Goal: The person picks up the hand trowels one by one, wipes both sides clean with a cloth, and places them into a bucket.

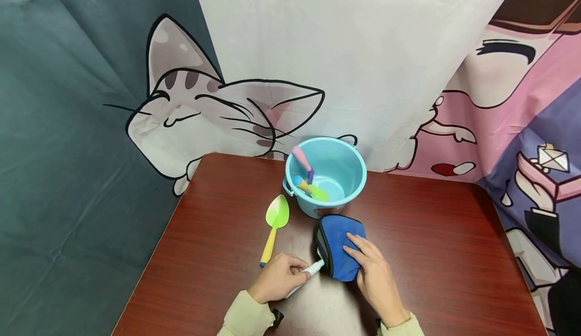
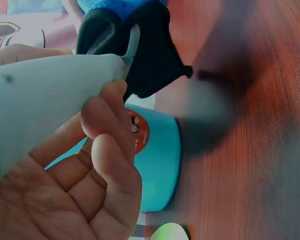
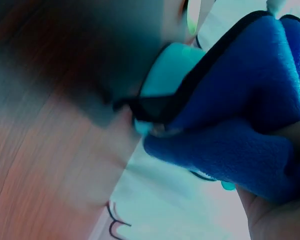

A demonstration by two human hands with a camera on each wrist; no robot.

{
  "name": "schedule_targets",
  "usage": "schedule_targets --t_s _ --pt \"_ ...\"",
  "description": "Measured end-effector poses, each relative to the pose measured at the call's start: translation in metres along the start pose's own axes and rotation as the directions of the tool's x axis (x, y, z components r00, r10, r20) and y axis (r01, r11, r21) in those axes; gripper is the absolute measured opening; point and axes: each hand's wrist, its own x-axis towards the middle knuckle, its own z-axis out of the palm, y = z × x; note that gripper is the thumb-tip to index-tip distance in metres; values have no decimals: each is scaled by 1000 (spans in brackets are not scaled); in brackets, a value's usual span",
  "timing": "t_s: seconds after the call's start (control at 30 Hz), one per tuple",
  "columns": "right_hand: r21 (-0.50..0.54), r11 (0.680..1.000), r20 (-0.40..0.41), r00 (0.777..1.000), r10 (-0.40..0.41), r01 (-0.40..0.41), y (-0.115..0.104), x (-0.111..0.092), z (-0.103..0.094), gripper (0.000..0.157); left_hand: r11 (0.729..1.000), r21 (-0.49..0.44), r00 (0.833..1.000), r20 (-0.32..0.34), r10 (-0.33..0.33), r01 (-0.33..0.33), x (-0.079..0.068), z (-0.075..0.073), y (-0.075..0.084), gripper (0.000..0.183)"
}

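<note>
My left hand [image 1: 279, 278] grips a white handle [image 1: 313, 268] between thumb and fingers, its narrow end pointing at a blue fuzzy cloth pad [image 1: 337, 256]. That pad has black edging and a dark underside, and it is bent over in the right wrist view. On the blue side, my right hand [image 1: 378, 275] holds the pad with fingers spread over the top. The handle's tip meets the pad's dark side in the left wrist view; how the two join is hidden.
Just beyond the pad stands a light-blue bucket [image 1: 351, 174] with a pink-handled tool [image 1: 301, 157] and a small green-and-yellow shovel [image 1: 317, 192] inside. A green shovel with a yellow handle [image 1: 269, 246] lies left on the brown table [image 1: 218, 235]. Printed cloth hangs behind.
</note>
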Motion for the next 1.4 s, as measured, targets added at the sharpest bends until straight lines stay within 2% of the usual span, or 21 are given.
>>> schedule_targets --t_s 0.27,0.47,0.77,0.83,0.97,1.07,1.27,1.4 --pt "-21 995 -93 991 92 -94 14 0 -18 57 1000 -12 1000 18 -7 7 0 -4 -4 9" --pt "-38 986 -126 980 156 -162 23 -2 -29 59 1000 -23 1000 23 -13 13 1 -5 -4 12" --pt "-28 975 -126 969 214 -219 28 -4 -35 54 981 -174 996 36 -85 90 1 -3 -4 11" --pt "-25 974 -125 967 222 -227 28 -4 -35 54 983 -165 996 18 -83 85 1 -3 -4 13" --pt "-15 972 -123 965 233 -236 27 -3 -37 53 999 -33 996 -72 -43 41 2 -2 -6 17" --pt "-4 973 -133 965 227 -230 26 -3 -39 54 999 46 992 -129 -14 20 3 -1 -8 20" --pt "4 977 -153 965 213 -215 22 -1 -41 57 1000 24 985 -173 -9 14 3 3 -10 23" --pt "20 979 -173 964 203 -202 19 1 -42 59 997 70 976 -216 -7 22 3 5 -12 28"
